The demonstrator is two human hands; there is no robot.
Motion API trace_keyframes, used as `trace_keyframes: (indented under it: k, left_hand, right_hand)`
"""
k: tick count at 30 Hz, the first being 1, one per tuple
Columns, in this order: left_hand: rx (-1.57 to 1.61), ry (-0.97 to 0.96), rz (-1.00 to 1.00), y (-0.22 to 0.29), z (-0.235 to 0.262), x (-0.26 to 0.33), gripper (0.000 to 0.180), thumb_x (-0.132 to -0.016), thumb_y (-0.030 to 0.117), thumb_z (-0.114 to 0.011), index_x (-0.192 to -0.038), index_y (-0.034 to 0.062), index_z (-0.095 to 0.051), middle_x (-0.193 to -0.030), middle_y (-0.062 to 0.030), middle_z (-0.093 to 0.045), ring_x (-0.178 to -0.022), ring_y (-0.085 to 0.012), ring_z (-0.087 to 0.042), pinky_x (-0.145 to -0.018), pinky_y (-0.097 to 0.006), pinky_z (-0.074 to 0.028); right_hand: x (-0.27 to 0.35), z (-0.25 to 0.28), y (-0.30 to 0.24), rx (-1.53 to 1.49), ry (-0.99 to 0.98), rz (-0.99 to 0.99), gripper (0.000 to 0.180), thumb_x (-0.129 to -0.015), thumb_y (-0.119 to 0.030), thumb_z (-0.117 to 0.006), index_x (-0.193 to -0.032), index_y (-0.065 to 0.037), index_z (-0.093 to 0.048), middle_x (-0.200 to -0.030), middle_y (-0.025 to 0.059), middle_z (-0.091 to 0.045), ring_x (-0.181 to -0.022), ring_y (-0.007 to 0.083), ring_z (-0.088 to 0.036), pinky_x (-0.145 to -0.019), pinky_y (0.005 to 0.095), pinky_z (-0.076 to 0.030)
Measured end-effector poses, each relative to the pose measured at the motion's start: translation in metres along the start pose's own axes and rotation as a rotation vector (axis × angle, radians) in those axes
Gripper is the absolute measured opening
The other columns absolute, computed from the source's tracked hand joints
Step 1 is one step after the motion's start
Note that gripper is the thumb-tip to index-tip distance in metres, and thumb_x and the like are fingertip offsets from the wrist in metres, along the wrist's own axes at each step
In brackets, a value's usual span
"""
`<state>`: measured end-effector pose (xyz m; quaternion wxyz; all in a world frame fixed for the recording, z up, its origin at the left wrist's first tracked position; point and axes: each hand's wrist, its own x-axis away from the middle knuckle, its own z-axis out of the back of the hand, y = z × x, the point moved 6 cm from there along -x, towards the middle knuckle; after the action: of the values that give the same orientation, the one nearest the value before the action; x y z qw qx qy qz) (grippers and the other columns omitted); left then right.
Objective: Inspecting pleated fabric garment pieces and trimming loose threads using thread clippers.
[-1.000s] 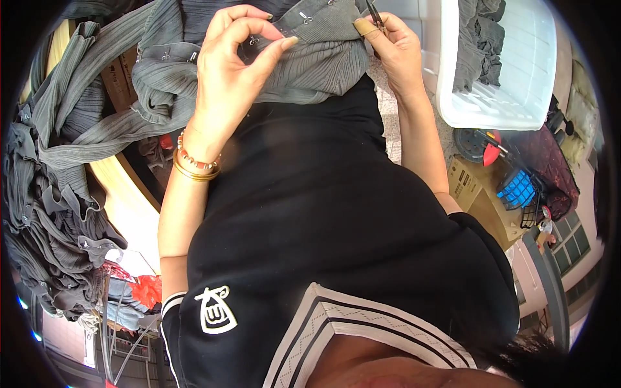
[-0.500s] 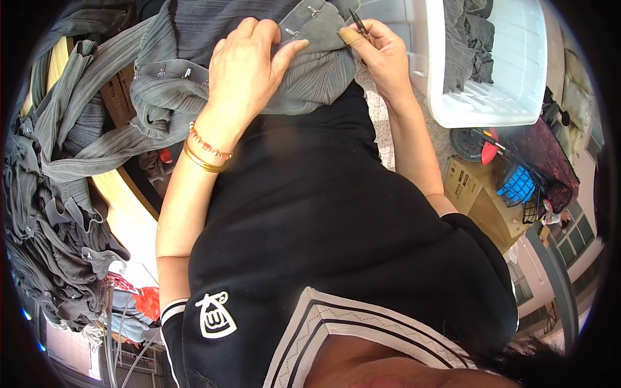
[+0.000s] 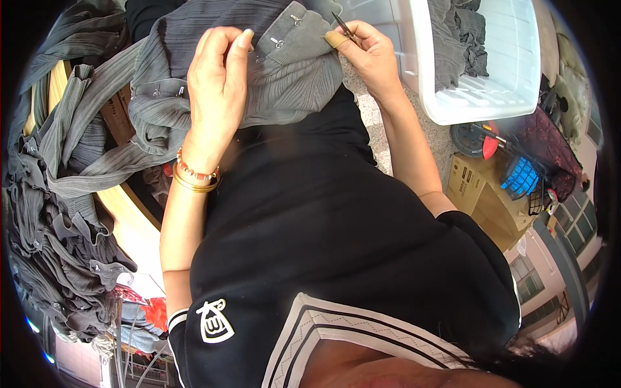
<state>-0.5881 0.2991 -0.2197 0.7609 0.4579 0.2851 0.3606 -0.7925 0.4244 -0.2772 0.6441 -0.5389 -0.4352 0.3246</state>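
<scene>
A grey ribbed knit garment [image 3: 291,90] is spread across my lap, with small silvery metal fasteners [image 3: 278,43] along its smooth band. My left hand [image 3: 218,87] is raised over the garment, left of that band, thumb and fingertips pinched together; whatever they hold, if anything, is too small to make out. At the band's right edge, my right hand [image 3: 372,61] is closed around dark, pointed thread snips [image 3: 341,24], blades up and to the left. A tan wrap [image 3: 335,40] covers its thumb tip, which touches the fabric's edge.
A white plastic bin [image 3: 482,107] holding folded grey garments stands at right. Below it are an open cardboard box [image 3: 482,194] and a blue object in a black wire basket [image 3: 519,178]. More grey garments [image 3: 58,246] hang in a heap at left, over a pale wooden edge [image 3: 132,210].
My left hand has lifted off the band and moved left, its fingers drawing into a pinch. My right hand keeps the snips at the fabric's edge; the whole view has shifted slightly.
</scene>
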Motion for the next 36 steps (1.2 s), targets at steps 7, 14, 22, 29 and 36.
trace_keyframes:
  k: [7, 14, 22, 29, 36]
  left_hand:
    - [-0.198, -0.010, -0.116, 0.015, -0.014, -0.014, 0.022, -0.094, 0.023, -0.072, -0.098, 0.0017, -0.066, -0.094, -0.0116, -0.063, -0.082, -0.0297, -0.065, -0.074, -0.039, -0.053]
    - [-0.346, -0.075, -0.074, 0.007, -0.030, -0.010, 0.027, -0.086, 0.025, -0.080, -0.098, 0.0047, -0.069, -0.098, -0.0095, -0.063, -0.088, -0.0304, -0.066, -0.078, -0.042, -0.055]
    - [-0.283, -0.125, -0.042, 0.005, -0.034, -0.012, 0.024, -0.083, 0.022, -0.082, -0.095, 0.0050, -0.071, -0.095, -0.0092, -0.061, -0.084, -0.0260, -0.066, -0.077, -0.038, -0.055]
    - [-0.246, -0.083, -0.035, 0.005, -0.034, -0.006, 0.027, -0.081, 0.022, -0.084, -0.095, 0.0040, -0.070, -0.097, -0.0093, -0.060, -0.085, -0.0256, -0.065, -0.077, -0.038, -0.055]
    - [-0.280, -0.022, -0.085, 0.001, -0.033, -0.001, 0.029, -0.081, 0.021, -0.085, -0.096, 0.0031, -0.068, -0.099, -0.0099, -0.060, -0.087, -0.0271, -0.065, -0.077, -0.038, -0.055]
  right_hand:
    - [0.000, 0.000, -0.003, 0.002, 0.008, -0.001, 0.009, -0.097, -0.010, -0.070, -0.102, -0.002, -0.069, -0.089, -0.0040, -0.067, -0.079, 0.0010, -0.056, -0.071, 0.0186, -0.043]
    - [0.002, -0.002, -0.001, -0.011, 0.013, 0.009, 0.011, -0.098, -0.011, -0.070, -0.103, -0.001, -0.069, -0.091, -0.0032, -0.068, -0.081, 0.0016, -0.058, -0.073, 0.0184, -0.045]
    - [0.007, 0.003, 0.004, -0.005, 0.090, -0.011, 0.014, -0.096, -0.006, -0.071, -0.108, 0.000, -0.070, -0.094, -0.0015, -0.069, -0.086, 0.0026, -0.061, -0.076, 0.0189, -0.048]
    - [-0.014, -0.004, -0.028, 0.052, 0.074, 0.085, 0.029, -0.088, -0.014, -0.081, -0.111, 0.002, -0.072, -0.089, 0.0021, -0.074, -0.085, 0.0045, -0.066, -0.074, 0.0203, -0.052]
    - [-0.031, -0.029, -0.020, -0.121, -0.079, -0.063, 0.011, -0.093, -0.009, -0.075, -0.094, 0.003, -0.076, -0.080, -0.0023, -0.069, -0.068, 0.0052, -0.059, -0.060, 0.0210, -0.045]
